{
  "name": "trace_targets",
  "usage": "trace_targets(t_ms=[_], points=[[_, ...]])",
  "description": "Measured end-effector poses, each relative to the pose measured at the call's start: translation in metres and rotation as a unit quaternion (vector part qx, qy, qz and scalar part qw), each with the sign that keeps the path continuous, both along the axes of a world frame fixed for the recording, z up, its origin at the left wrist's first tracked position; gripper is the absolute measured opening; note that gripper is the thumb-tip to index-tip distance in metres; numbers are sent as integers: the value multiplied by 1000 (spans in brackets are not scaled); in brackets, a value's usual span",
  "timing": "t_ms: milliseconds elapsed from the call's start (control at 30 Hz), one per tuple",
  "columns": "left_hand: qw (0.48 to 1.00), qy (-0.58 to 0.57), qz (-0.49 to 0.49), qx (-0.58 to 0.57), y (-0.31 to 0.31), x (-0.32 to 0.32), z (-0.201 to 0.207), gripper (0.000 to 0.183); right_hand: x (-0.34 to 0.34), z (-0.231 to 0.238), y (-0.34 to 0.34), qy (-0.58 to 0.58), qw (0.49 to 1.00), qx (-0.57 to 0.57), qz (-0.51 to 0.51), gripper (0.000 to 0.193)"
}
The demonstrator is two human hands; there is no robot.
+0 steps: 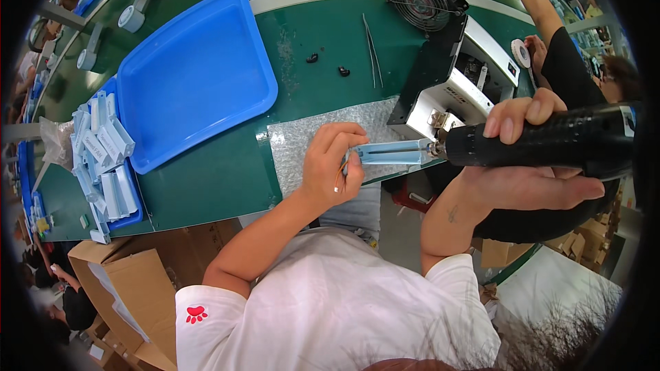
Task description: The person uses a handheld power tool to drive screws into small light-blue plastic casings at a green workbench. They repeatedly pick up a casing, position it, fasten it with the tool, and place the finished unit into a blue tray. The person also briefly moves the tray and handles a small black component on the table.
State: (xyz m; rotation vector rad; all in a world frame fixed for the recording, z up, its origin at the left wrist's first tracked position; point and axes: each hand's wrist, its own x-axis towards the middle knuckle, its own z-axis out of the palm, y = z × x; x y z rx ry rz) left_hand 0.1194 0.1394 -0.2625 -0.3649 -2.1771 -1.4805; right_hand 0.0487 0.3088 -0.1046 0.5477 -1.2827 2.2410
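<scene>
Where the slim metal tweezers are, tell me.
In the head view, the slim metal tweezers lie upper centre on the green tabletop, right of two small black pieces, left of the black round-grilled fan.

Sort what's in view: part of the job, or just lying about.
In the job:
light-blue channel piece, in left hand
black cylindrical tool, in right hand
probably the piled light-blue pieces

Apparently just lying about:
tweezers
two small black objects

A slim pale-blue channel piece [397,159] sits end-on to a black cylindrical tool [536,143].
</scene>
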Motion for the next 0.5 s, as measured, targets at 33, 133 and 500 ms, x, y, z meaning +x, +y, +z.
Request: trace_targets(t_ms=[33,133,500], points=[[1000,2,1,-3,0,0,-1,23,2,-1,1,-12,1000,7,-13,96],[1000,6,2,-9,0,0,0,23,4,-6,7,10,999,-10,32,89],[1000,7,4,-7,4,3,0,19,11,-14,11,28,995,-71,57,102]])
